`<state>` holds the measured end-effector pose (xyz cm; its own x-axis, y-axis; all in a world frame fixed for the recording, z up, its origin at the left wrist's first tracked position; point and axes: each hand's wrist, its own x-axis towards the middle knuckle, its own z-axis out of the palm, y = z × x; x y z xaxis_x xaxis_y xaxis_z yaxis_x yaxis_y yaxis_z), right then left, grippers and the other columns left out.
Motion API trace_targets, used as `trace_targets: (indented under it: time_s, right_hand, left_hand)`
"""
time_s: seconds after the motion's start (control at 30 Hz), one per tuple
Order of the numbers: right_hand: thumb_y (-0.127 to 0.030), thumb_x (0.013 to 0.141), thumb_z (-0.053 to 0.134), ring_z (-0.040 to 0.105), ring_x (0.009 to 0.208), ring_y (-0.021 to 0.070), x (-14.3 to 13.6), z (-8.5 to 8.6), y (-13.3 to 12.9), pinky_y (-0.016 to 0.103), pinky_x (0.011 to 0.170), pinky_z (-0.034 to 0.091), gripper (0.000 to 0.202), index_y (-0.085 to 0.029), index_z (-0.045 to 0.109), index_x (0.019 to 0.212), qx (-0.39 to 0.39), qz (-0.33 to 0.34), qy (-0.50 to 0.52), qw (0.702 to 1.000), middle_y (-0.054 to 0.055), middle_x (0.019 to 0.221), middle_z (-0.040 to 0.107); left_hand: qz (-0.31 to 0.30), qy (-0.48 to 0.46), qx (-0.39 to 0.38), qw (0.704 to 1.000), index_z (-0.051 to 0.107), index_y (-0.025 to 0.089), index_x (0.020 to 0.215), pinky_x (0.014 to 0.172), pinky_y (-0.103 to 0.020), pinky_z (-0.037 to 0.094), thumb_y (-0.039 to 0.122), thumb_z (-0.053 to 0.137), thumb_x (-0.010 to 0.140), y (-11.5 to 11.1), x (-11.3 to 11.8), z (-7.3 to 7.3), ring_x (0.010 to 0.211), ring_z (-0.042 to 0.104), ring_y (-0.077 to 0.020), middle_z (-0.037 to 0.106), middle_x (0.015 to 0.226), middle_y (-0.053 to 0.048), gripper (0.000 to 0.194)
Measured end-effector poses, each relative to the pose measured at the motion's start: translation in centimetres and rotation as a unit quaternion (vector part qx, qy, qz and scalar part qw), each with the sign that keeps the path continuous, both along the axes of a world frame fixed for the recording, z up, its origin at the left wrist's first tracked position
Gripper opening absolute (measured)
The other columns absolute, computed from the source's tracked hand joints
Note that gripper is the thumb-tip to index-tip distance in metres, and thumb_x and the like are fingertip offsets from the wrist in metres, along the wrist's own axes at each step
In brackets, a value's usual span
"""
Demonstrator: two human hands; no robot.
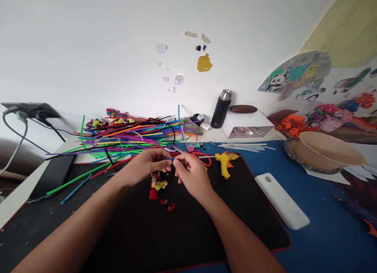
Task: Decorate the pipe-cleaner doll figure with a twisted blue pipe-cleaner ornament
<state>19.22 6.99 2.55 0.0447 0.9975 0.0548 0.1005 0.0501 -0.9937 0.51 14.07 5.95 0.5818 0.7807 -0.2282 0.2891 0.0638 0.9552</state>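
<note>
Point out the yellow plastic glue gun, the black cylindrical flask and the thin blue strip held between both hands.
Yellow glue gun [225, 164]: head view, upper part of its handle.
Black flask [220, 113]: head view, middle of its dark side.
Thin blue strip [172, 159]: head view, its short exposed stretch.

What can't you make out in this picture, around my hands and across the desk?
Blue piece: head view, mostly covered by the fingertips of the left hand and right hand, so its full shape is hidden.
White power bank: head view, its marking is too small to read.
Orange object: head view, cut off by the right edge.
</note>
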Motion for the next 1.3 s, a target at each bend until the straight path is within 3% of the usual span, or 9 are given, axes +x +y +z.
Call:
trace_targets:
  time_s: [0.3,0.57,0.9,1.3]
  right_hand:
    - [-0.040,0.097,0.062,0.059,0.050,0.0139,-0.05,-0.38,0.07,0.025,0.047,0.049,0.017,-0.025,0.068,0.100,0.007,-0.004,0.004,1.000,-0.003,0.069,0.064]
    - [-0.040,0.097,0.061,0.062,0.056,0.0169,-0.09,-0.21,-0.05,0.028,0.052,0.050,0.018,-0.026,0.071,0.102,0.024,-0.024,-0.087,0.996,0.000,0.072,0.067]
    - [-0.034,0.099,0.061,0.064,0.064,0.0187,-0.12,-0.11,-0.25,0.030,0.062,0.044,0.016,-0.026,0.074,0.103,0.103,-0.043,-0.210,0.971,0.001,0.079,0.073]
    - [-0.034,0.100,0.061,0.067,0.067,0.0203,-0.15,-0.33,-0.23,0.031,0.066,0.045,0.019,-0.026,0.076,0.108,0.115,-0.042,-0.242,0.963,0.003,0.082,0.076]
  left_hand:
    - [0.014,0.012,-0.009,1.000,0.075,0.017,0.094,0.059,-0.029,0.049,0.056,0.080,0.081,-0.13,0.07,-0.04,0.070,0.066,-0.0203,0.074,0.081,-0.005,0.041]
    - [0.031,-0.004,-0.004,0.999,0.075,0.019,0.087,0.063,-0.031,0.049,0.054,0.082,0.077,-0.18,0.35,0.49,0.069,0.065,-0.0211,0.072,0.075,-0.004,0.037]
    - [0.052,-0.021,-0.023,0.998,0.075,0.019,0.085,0.066,-0.032,0.050,0.052,0.086,0.073,-0.24,0.47,0.44,0.068,0.064,-0.0201,0.072,0.074,-0.003,0.037]
    - [0.067,-0.046,-0.035,0.996,0.076,0.018,0.084,0.068,-0.031,0.052,0.054,0.091,0.070,-0.01,0.54,0.10,0.069,0.065,-0.0189,0.073,0.076,-0.004,0.041]
